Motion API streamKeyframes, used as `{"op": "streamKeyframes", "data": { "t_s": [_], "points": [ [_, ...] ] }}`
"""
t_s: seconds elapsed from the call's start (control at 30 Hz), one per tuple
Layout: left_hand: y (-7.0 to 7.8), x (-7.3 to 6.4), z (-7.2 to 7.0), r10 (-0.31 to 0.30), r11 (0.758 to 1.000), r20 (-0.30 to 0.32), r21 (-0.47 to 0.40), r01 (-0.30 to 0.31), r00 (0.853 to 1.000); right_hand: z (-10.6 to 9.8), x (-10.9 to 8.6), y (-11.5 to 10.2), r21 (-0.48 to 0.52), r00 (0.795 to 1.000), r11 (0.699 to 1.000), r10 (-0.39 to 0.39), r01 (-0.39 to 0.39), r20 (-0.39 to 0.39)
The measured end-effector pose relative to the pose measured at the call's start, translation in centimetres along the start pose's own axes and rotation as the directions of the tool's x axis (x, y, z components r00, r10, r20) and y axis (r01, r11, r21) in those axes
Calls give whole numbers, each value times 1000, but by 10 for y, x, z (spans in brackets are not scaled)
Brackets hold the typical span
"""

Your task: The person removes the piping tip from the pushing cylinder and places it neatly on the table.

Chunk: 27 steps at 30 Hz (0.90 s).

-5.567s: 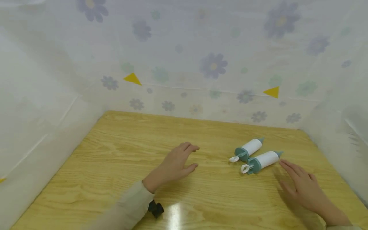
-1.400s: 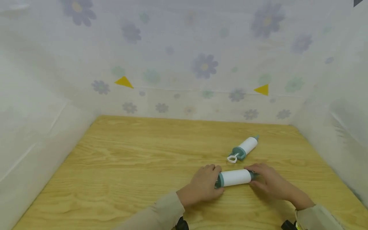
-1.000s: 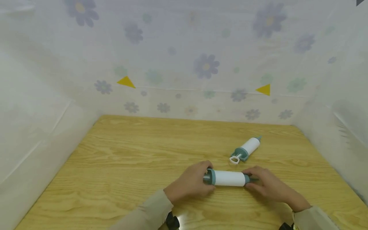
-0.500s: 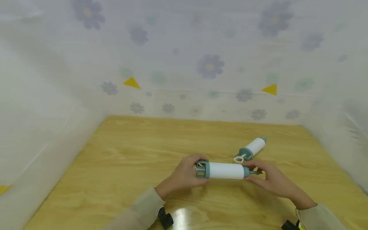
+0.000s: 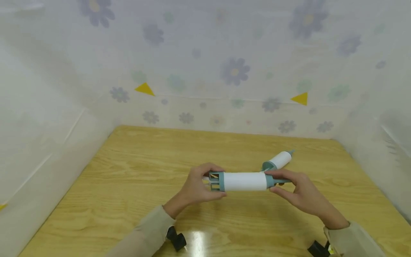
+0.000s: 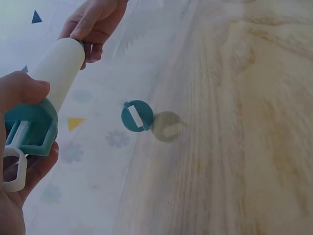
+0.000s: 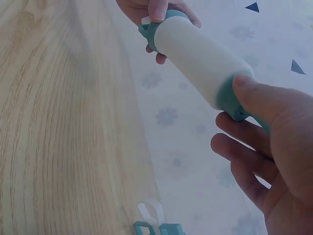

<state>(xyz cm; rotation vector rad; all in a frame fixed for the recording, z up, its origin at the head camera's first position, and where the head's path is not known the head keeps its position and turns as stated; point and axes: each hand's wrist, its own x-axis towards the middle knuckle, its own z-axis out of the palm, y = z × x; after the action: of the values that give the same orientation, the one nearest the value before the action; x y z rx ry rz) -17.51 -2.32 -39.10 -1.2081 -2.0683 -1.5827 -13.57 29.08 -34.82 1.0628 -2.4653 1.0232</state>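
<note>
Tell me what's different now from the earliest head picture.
The nearer white-and-teal tube has been lifted off the table, shifted left and turned crosswise. The left grip, holding nothing then, now holds its handle end; the right grip, also holding nothing then, pinches its nozzle end. The other tube stayed lying in about the same spot.

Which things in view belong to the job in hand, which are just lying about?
In use:
held white-and-teal tube
left hand, gripping one end
right hand, pinching the other

Lying about or background:
second tube, on the table
yellow triangles on the wall
</note>
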Motion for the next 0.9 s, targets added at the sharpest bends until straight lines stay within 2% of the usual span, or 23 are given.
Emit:
{"op": "streamKeyframes", "data": {
  "t_s": [0.1, 0.33, 0.53, 0.77, 0.9],
  "points": [
    [0, 0, -2, 19, 1000, -12, -11, -19, 1000, 1, 2, -4, 0, 1000, 1000, -13, 13, -9],
    [0, -4, -9, -26, 999, 19, -48, 27, 999, 4, 5, -11, 80, 999, 996, -47, 47, 4],
    [-2, -4, -11, -8, 989, 27, -149, 12, 1000, 6, 7, -13, 97, 997, 993, -71, 70, 8],
    [1, -4, -11, -88, 964, 0, -253, 85, 996, 6, 8, -17, 61, 997, 995, -80, 82, -20],
    [1, -4, -10, -95, 955, -6, -283, 89, 995, 8, 8, -16, 57, 993, 992, -107, 110, -47]
  ]
}}
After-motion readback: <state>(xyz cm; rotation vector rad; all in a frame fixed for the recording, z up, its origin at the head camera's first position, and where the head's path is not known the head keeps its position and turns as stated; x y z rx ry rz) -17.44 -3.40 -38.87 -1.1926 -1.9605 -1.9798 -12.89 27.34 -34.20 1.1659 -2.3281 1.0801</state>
